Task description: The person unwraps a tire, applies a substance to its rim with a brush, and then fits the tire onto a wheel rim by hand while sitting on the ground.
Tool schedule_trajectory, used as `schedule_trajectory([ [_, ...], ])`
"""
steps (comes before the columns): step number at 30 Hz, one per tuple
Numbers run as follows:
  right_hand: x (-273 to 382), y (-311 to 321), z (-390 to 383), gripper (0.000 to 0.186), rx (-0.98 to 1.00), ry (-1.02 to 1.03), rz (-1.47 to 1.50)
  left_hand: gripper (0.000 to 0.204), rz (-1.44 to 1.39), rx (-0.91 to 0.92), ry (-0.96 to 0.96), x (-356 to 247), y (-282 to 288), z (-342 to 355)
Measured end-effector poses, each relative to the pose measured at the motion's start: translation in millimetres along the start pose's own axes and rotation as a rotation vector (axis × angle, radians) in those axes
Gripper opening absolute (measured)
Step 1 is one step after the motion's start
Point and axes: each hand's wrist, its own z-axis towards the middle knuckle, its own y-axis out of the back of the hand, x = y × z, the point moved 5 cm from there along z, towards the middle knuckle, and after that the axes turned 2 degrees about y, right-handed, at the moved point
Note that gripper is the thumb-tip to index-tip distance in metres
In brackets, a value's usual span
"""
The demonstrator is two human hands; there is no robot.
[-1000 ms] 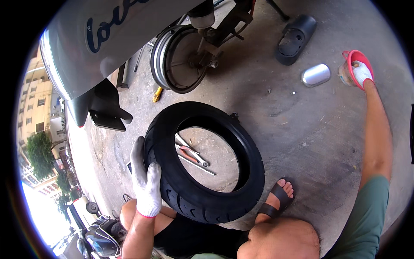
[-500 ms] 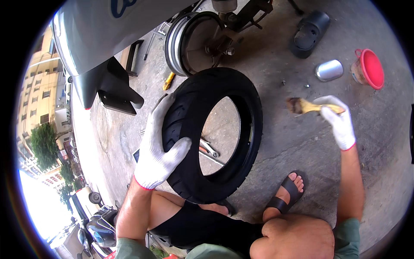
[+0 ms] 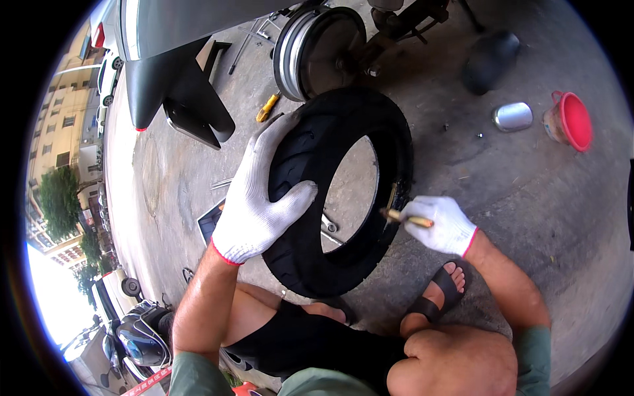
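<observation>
A black rubber tyre (image 3: 297,244) stands upright and tilted in front of my knees. My left hand (image 3: 261,195), in a white knitted glove, grips its tread on the left side, thumb toward the sidewall. In my right hand (image 3: 441,224), gloved too, is a paintbrush (image 3: 413,219) with a yellowish wooden handle. The brush's bristle end meets the tyre's right edge at the inner rim, where a wet, shiny patch shows. Beyond the tyre is a bare wheel rim (image 3: 305,56) mounted on a vehicle's axle.
On the concrete at right stand a red bucket (image 3: 576,122) and a silver can (image 3: 512,117), near a dark plastic part (image 3: 490,63). Small nuts lie closer in. A yellow-handled tool (image 3: 267,107) is left of the rim. A wrench (image 3: 329,224) shows through the tyre's hole.
My right hand has swung left with the paintbrush, from open space beside the tyre to its inner edge. The left hand keeps its hold; the view has shifted slightly.
</observation>
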Motion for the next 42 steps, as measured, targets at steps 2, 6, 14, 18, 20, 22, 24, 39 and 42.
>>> schedule_trajectory([
  [2,-26.9,35.6,18.7,0.010,-0.320,-0.048,0.058,0.082,0.013,-0.004,0.006,2.8,0.6,-1.5],
  [6,-39.9,57.8,11.5,0.011,-0.796,-0.266,0.507,0.081,-0.018,-0.034,0.051,11.5,2.1,0.8],
  [14,-48.5,-7.1,21.8,0.023,-0.979,-0.473,1.180,0.092,-0.119,-0.050,0.166,13.0,-2.0,6.3],
  [18,35.7,1.0,57.9,0.021,-0.619,-0.128,1.447,0.091,-0.187,-0.072,0.217,23.3,2.3,3.9],
  [20,39.6,10.3,51.4,0.021,-0.615,-0.174,1.318,0.083,-0.222,-0.066,0.189,23.9,7.0,1.9],
  [22,4.4,12.1,38.2,0.021,-0.743,-0.368,1.138,0.078,-0.219,-0.067,0.159,22.1,7.7,3.0],
  [24,-11.3,24.3,40.6,0.018,-0.857,-0.373,0.995,0.077,-0.187,-0.054,0.128,23.1,3.2,6.7],
  [39,45.2,-4.6,54.7,0.019,-0.546,-0.402,1.829,0.074,-0.274,-0.062,0.116,42.2,7.4,5.0],
  [42,49.7,-52.0,19.2,0.019,-0.228,-0.596,1.642,0.073,-0.225,-0.060,0.090,36.5,8.5,1.7],
])
